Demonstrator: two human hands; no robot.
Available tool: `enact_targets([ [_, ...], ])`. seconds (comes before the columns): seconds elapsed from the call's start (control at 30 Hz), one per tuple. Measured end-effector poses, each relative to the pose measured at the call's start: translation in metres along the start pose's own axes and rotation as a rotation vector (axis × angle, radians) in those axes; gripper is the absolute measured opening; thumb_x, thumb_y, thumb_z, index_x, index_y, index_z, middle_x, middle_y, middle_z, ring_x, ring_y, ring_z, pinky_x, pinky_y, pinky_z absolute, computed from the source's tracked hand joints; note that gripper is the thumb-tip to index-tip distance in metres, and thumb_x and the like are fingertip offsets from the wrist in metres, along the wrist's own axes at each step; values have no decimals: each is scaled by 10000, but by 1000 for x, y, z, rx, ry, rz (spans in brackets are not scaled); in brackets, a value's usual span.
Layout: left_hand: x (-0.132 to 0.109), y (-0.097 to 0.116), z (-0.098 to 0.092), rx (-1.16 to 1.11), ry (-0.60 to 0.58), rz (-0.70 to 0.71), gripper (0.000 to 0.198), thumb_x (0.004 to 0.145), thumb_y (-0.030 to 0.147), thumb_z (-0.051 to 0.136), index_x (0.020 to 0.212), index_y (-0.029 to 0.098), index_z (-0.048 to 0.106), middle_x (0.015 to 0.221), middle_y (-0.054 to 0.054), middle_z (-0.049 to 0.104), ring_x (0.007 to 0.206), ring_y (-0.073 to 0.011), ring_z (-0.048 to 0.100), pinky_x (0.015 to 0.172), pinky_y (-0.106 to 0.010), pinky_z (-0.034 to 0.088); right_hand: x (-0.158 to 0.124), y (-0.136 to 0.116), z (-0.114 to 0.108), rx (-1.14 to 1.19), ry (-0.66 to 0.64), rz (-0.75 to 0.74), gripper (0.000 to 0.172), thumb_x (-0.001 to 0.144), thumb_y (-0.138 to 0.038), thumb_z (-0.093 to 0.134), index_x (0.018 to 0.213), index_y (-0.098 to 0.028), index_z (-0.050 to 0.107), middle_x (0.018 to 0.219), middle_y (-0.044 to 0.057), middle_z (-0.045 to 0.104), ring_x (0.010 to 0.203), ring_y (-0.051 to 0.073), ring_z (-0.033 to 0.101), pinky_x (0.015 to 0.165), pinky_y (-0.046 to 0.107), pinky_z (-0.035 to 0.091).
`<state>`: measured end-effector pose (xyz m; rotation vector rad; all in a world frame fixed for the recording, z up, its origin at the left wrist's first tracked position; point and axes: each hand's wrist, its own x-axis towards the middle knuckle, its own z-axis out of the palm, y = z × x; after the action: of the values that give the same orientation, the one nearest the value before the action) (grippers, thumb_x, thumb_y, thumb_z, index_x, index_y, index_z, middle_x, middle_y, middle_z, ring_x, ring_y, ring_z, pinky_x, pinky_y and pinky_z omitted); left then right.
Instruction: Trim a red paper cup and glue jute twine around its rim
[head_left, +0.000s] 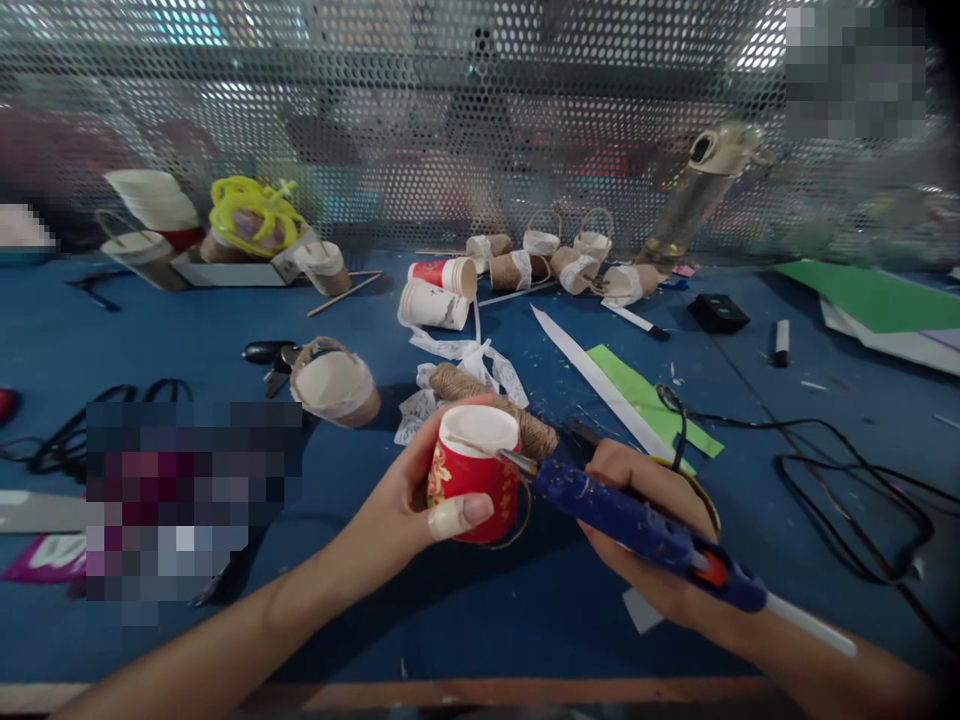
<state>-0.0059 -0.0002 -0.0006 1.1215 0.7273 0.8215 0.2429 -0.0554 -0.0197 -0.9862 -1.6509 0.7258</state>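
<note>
My left hand (416,500) is wrapped round a small red paper cup (474,475) with a white rim, thumb across its front with a plaster on it. My right hand (645,510) grips a blue hot glue gun (637,525); its metal tip touches the cup's right side near the rim. A white glue stick (810,625) sticks out of the gun's back. A thin brown twine strand loops under the cup. Just behind the cup lies a spool of brown twine (491,400).
On the blue table (525,600): a twine-wrapped cup (335,385), plain cups (435,292), several small finished cup baskets (555,262), white lace ribbon (472,360), green paper (645,400), a white strip, black cables (847,470), a marker (781,340). Perforated metal screen behind.
</note>
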Motion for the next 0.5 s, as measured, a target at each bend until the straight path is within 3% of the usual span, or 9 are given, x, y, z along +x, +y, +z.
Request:
enact_targets([
  [0.13,0,0,-3,53,-19,40,847,790,488,884,1543,349,523,1495,-94,648,1317,-368,646,1064,-430,572,0,-1,-3,6,-28,7,256,850,-126,718,805,-241,493,754,-28,487,647,149,472,589,315,353],
  [0.3,-5,-4,-6,22,14,35,786,879,593,764,1574,353,484,1491,-92,654,1338,-363,628,1108,-446,534,5,-9,-7,-110,-38,65,208,942,-212,660,812,-260,504,741,-8,516,619,163,496,563,325,389],
  [0.5,-5,-2,-4,58,30,47,664,937,504,735,1548,372,511,1531,-38,633,1370,-300,616,1121,-350,523,8,-13,-6,-195,16,65,276,976,-297,664,772,-261,481,707,6,500,586,168,491,522,329,398],
])
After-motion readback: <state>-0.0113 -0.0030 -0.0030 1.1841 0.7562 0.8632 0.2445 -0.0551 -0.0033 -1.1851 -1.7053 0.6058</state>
